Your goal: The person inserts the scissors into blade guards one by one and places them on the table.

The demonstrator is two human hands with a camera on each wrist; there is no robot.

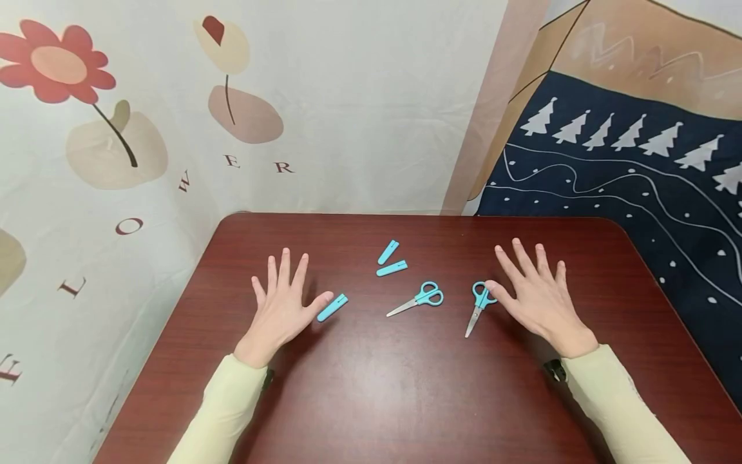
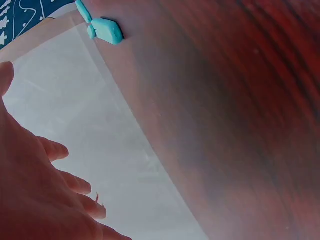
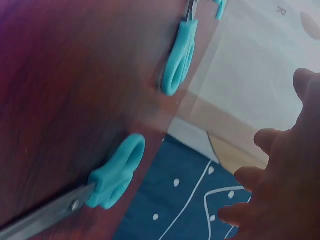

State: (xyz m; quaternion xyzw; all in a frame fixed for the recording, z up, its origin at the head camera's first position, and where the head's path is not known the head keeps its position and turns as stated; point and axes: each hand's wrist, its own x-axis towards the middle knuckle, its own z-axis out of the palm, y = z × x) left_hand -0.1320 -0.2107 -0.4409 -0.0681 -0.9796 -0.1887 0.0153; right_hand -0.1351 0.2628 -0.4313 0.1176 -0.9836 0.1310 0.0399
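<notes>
Both hands lie flat on a dark red-brown table (image 1: 406, 393), fingers spread, holding nothing. My left hand (image 1: 282, 303) has its thumb tip right beside a small blue blade cap (image 1: 333, 307); whether it touches, I cannot tell. My right hand (image 1: 536, 296) has its thumb against the handle of a pair of blue-handled scissors (image 1: 478, 306), blades pointing toward me. A second pair of scissors (image 1: 418, 299) lies between the hands. In the right wrist view both scissor handles (image 3: 117, 172) (image 3: 177, 57) show, with the right hand (image 3: 280, 190) apart from them.
Two more blue caps (image 1: 388, 252) (image 1: 391, 268) lie at the table's middle back. A flower-print cloth (image 1: 145, 129) hangs behind and left, a dark blue tree-print cloth (image 1: 637, 180) to the right. The left wrist view shows a cap (image 2: 107, 30) near the table edge.
</notes>
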